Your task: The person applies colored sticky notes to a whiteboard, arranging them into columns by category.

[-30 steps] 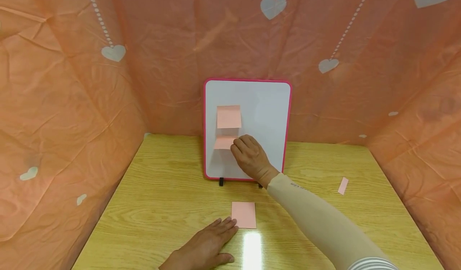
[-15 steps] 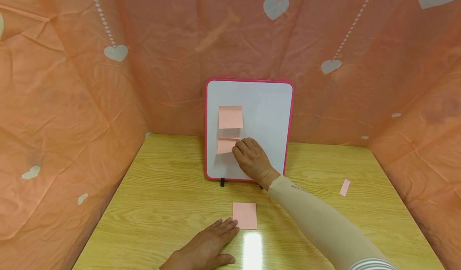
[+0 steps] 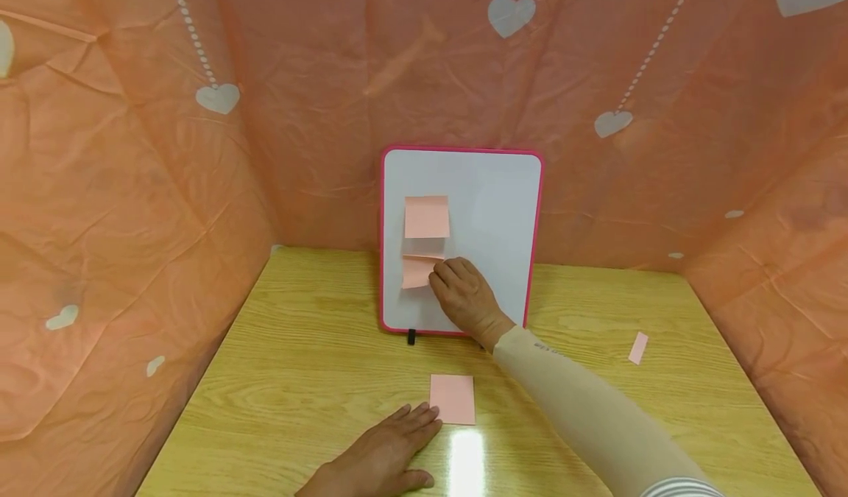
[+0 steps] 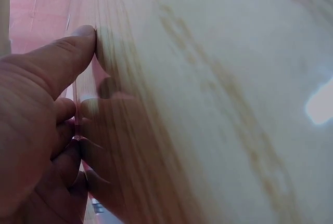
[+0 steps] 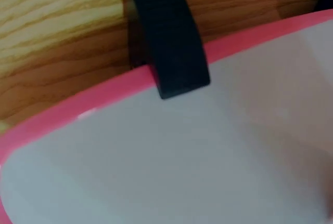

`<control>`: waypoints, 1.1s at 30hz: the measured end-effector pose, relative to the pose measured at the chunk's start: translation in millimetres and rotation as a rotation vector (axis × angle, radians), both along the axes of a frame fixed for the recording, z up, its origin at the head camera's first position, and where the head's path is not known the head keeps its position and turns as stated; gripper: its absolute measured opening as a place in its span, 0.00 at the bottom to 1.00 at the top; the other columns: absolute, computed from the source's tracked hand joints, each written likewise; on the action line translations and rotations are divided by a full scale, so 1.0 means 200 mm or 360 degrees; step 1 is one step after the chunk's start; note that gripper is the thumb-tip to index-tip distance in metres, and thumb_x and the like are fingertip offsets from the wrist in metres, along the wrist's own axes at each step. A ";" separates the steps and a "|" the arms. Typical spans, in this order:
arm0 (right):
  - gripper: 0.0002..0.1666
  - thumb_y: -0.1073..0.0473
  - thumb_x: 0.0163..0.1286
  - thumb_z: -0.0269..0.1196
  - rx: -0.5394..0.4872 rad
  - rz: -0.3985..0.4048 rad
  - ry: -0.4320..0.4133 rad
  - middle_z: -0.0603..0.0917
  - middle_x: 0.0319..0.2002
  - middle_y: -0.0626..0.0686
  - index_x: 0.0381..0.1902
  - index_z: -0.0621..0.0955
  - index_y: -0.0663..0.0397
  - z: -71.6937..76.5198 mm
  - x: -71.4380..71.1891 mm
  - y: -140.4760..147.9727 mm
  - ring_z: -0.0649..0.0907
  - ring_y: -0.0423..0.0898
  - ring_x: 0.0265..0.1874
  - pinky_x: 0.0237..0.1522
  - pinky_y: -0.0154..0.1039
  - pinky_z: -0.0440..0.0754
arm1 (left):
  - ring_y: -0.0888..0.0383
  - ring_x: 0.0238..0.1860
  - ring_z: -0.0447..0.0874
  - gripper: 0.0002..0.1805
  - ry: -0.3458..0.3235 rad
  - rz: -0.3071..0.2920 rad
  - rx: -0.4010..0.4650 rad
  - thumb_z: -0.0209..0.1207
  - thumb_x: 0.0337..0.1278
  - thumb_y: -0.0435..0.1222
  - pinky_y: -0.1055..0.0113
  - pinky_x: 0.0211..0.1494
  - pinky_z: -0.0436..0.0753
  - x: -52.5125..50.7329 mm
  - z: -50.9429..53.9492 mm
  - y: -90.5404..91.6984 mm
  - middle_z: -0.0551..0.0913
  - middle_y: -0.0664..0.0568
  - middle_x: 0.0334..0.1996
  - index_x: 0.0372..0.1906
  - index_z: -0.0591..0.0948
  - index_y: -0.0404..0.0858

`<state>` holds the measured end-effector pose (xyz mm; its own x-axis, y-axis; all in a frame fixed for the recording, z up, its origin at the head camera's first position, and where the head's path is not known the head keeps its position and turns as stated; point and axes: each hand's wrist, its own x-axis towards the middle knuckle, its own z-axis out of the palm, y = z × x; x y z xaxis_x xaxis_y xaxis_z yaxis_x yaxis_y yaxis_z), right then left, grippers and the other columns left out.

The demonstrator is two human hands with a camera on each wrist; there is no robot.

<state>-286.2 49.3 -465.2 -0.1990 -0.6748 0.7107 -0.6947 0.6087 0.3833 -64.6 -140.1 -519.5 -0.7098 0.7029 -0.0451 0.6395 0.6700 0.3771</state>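
Note:
A whiteboard (image 3: 490, 202) with a pink frame stands upright on the table, a pink sticky note (image 3: 427, 217) stuck to its upper left. Just below that one is a second pink sticky note (image 3: 417, 272), its lower part tilted out from the board. My right hand (image 3: 464, 294) pinches this lower note at its right side; its fingertips are partly hidden. Flat on the table lies my left hand (image 3: 387, 445), fingers straight, fingertips touching the left edge of a pink sticky note pad (image 3: 453, 400). The left wrist view shows the left hand (image 4: 41, 109) side-on against the tabletop.
A small pink paper strip (image 3: 638, 348) lies on the wooden table (image 3: 298, 350) at the right. Black feet (image 3: 411, 336) hold the board's lower edge; one black foot (image 5: 171, 37) shows close up in the right wrist view. Orange cloth with hearts surrounds the table.
The right hand has moved slightly down, and the lower note's free edge has come down with it, showing more of its face. The left hand stays on the table by the pad.

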 end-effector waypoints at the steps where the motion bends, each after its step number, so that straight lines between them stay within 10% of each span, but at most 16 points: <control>1: 0.06 0.70 0.70 0.67 0.0007 -0.0010 -0.0005 0.84 0.36 0.53 0.32 0.82 0.59 0.00 0.00 0.00 0.83 0.50 0.39 0.49 0.40 0.87 | 0.51 0.81 0.64 0.41 -0.0007 0.0001 0.0002 0.60 0.73 0.57 0.56 0.83 0.66 0.00 0.00 0.00 0.68 0.46 0.79 0.79 0.69 0.37; 33: 0.22 0.57 0.73 0.69 0.0088 -0.0179 -0.0102 0.87 0.59 0.58 0.60 0.84 0.62 -0.02 0.01 0.00 0.83 0.55 0.62 0.74 0.51 0.77 | 0.51 0.82 0.62 0.42 -0.0061 -0.0005 0.0010 0.56 0.75 0.60 0.54 0.84 0.65 0.00 0.01 0.00 0.67 0.45 0.80 0.80 0.67 0.37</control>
